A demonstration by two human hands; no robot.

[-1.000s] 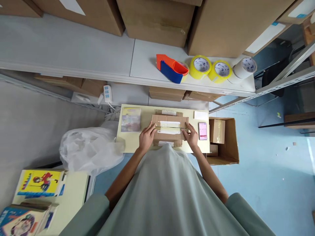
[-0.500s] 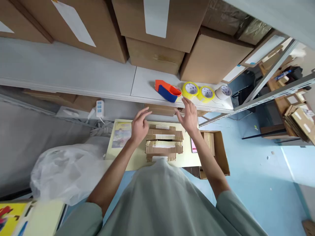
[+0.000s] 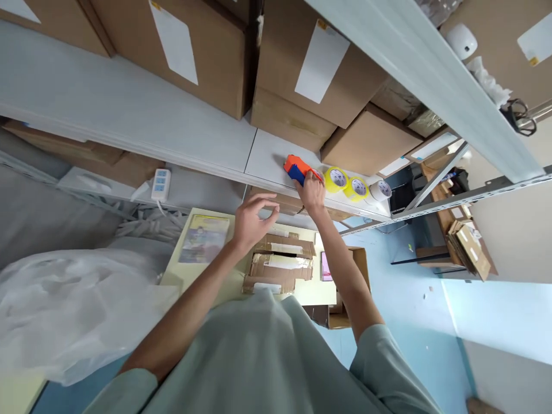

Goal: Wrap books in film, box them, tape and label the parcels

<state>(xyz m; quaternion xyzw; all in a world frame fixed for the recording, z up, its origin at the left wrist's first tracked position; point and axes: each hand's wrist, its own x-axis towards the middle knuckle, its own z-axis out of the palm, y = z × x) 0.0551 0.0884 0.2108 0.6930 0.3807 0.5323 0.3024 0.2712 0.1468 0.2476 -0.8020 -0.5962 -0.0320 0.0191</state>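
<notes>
On the shelf's front edge, my right hand (image 3: 313,192) is closed around the near end of an orange and blue tape dispenser (image 3: 296,168). My left hand (image 3: 254,217) hovers above the table with its fingers apart and nothing in them. Below it on the cream table (image 3: 233,283) lies a cardboard box (image 3: 282,265) with a slit between its top flaps and white label patches. Flattened-looking cardboard pieces stick out from it at front and back. Two yellow tape rolls (image 3: 336,179) and a white roll (image 3: 379,190) stand right of the dispenser.
Large cartons (image 3: 302,69) line the grey shelf (image 3: 185,132). A power strip (image 3: 161,184) hangs at the lower shelf. The table also bears a printed booklet (image 3: 204,238) and a phone (image 3: 325,267). An open carton (image 3: 361,264) stands right; a white plastic bag (image 3: 77,299) lies left.
Both hands left the cardboard box and rose toward the shelf. My right hand took hold of the tape dispenser; my left hand stays raised over the table. The view has tilted up.
</notes>
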